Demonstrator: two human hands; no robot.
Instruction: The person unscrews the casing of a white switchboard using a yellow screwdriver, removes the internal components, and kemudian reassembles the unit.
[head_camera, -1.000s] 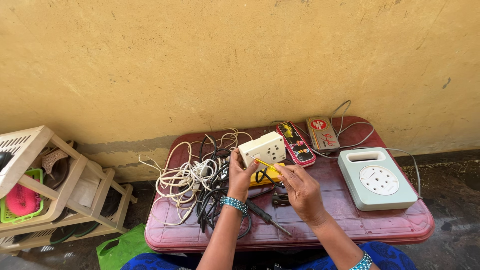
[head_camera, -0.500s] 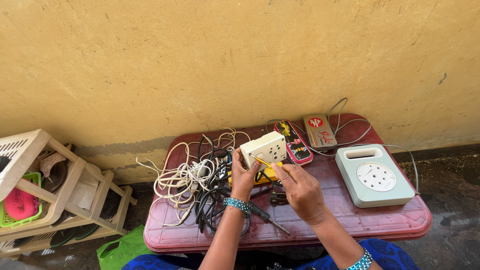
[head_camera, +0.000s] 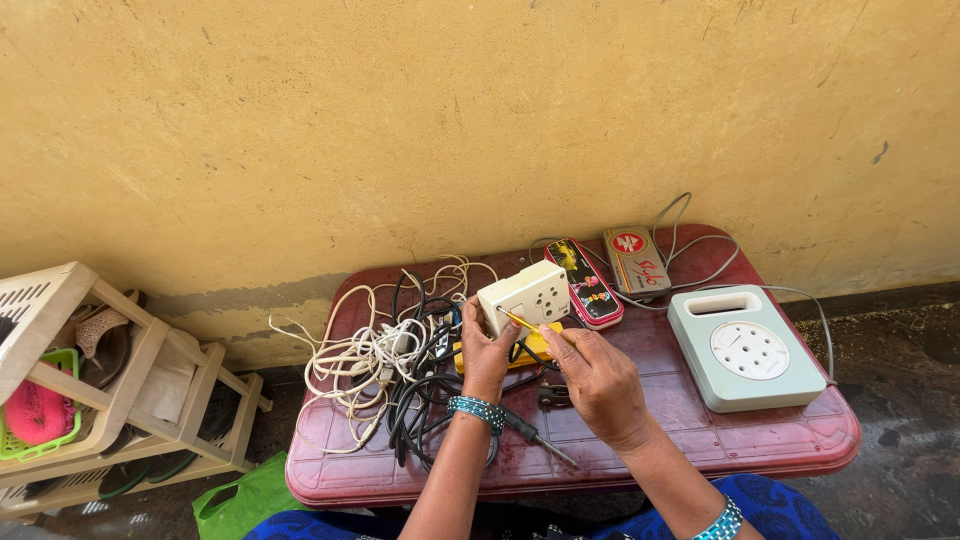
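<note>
Cream plastic fills my left hand (head_camera: 487, 350): I grip a small switch-and-socket box (head_camera: 527, 295) from below and behind, fingers curled tight around its lower left corner, its face with the round pin holes tilted up toward me. My right hand (head_camera: 598, 382) is closed around a thin yellow-handled screwdriver (head_camera: 520, 321), pinched between thumb and fingertips, its far end resting against the front lower edge of the box. Both hands hover over the middle of a maroon plastic table (head_camera: 700, 440) set against a yellow wall (head_camera: 400, 120).

Just under the box lies a yellow object (head_camera: 530, 348), mostly hidden by my hands. To the left of my wrist sprawls a tangle of white and black cords (head_camera: 385, 370). A black-handled screwdriver (head_camera: 535, 437) lies on the table between my forearms. Behind the box sit two flat cases, a red and black patterned case (head_camera: 585, 270) and a tan case (head_camera: 637, 262) beside it. To the right, well apart from my hands, rests a pale green extension box (head_camera: 745, 347) with a round socket dial and a grey cable. A beige plastic rack (head_camera: 110, 390) stands left of the table.
</note>
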